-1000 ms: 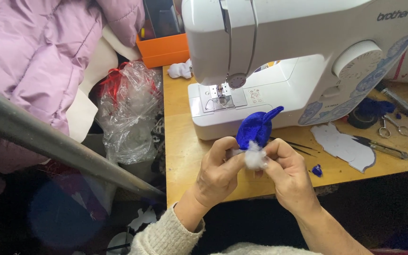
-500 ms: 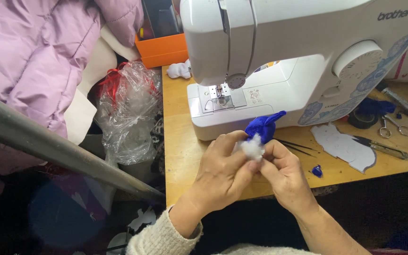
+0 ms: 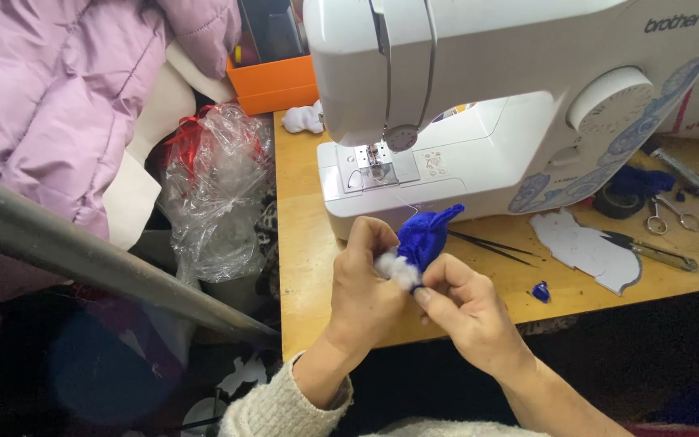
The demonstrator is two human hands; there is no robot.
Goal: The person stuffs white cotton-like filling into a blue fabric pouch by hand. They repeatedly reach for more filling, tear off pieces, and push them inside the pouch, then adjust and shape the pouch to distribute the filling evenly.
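Both hands meet just in front of the white sewing machine [image 3: 479,121], above the near edge of the wooden desk [image 3: 305,243]. The left hand [image 3: 366,283] is closed around the lower part of a small royal-blue fabric piece [image 3: 424,235], seemingly to steady it, and a tuft of white fluffy stuffing [image 3: 394,267] shows at the opening beside its thumb. The right hand [image 3: 467,311] pinches at that same spot with thumb and forefinger, apparently pressing on the stuffing. The blue piece sits between the two hands, its pointed tip sticking up towards the machine's base, clear of the desk. A thin pair of dark tweezers [image 3: 491,243] lies just behind the hands, and a tiny blue scrap [image 3: 540,291] lies to the right. Further right lie a white cut-out pattern piece [image 3: 588,251] and small scissors [image 3: 673,212]. A crumpled clear plastic bag [image 3: 216,194] slumps off the desk's left side.
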